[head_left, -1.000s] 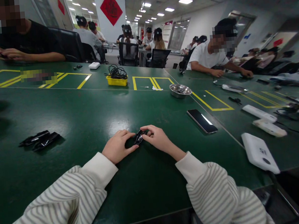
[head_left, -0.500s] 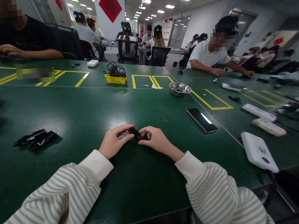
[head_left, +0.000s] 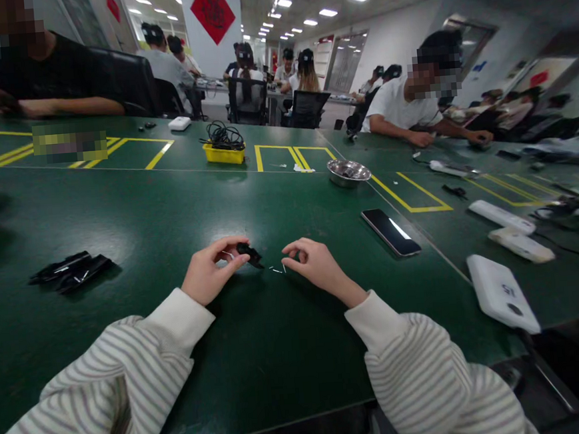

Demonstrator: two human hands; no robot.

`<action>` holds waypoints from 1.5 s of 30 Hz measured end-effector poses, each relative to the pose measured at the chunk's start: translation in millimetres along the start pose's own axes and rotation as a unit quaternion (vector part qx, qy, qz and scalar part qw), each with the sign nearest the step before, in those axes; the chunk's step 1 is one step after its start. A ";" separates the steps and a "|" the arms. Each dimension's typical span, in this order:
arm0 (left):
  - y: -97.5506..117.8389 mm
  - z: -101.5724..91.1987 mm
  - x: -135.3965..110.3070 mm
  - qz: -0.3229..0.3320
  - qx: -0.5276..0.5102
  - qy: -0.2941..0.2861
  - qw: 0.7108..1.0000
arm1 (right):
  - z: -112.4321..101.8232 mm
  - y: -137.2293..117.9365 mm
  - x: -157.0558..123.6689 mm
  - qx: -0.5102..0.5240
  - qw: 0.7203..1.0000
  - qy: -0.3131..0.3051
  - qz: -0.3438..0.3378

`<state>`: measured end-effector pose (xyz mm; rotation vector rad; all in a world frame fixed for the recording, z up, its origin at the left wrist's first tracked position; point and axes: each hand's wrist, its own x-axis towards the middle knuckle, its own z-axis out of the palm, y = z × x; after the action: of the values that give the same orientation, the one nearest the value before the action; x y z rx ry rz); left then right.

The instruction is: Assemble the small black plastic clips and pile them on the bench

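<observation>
Between the thumb and fingers of my left hand [head_left: 211, 270] is a small black plastic-looking part [head_left: 250, 254], whose exact kind I cannot make out. My right hand [head_left: 310, 263] is apart from it, thumb and fingers pinched on a thin shiny pin [head_left: 284, 266]. Small bright slivers [head_left: 275, 269] show on the green table between my hands. Farther left lie black elongated pieces [head_left: 76, 270] with a glossy surface, side by side.
A phone [head_left: 391, 232] lies right of my hands, with white power banks [head_left: 502, 294] beyond it. Farther back stand a metal bowl [head_left: 349, 172] and a yellow bin [head_left: 224, 153] of black cables. Two people sit across the green table [head_left: 261, 366].
My hands have moved apart, the left one going left with the black part, the right one slightly right. The bright slivers and the thin pin now show between them.
</observation>
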<state>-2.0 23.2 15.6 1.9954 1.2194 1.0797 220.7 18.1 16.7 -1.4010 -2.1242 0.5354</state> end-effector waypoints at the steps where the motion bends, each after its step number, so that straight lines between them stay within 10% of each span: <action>1: 0.4 -3.6 -1.6 -0.010 -0.004 -0.013 1.000 | -2.4 2.1 -0.6 -0.008 1.000 -0.006 0.012; 14: 5.4 -2.7 -26.2 0.040 0.094 -0.234 0.967 | -17.2 -9.9 -3.5 -0.089 0.978 -0.139 0.126; 32: 2.6 0.0 -24.1 0.086 0.139 -0.252 0.954 | 14.8 -39.3 -17.4 0.041 0.994 -0.023 -0.101; 45: 2.4 1.8 -24.1 0.100 0.133 -0.234 0.958 | 25.5 -40.2 -18.3 0.008 0.993 -0.015 -0.115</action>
<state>-5.7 0.4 8.2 2.4419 0.9591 0.4917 181.9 -15.0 16.6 -1.1272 -2.2626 0.4838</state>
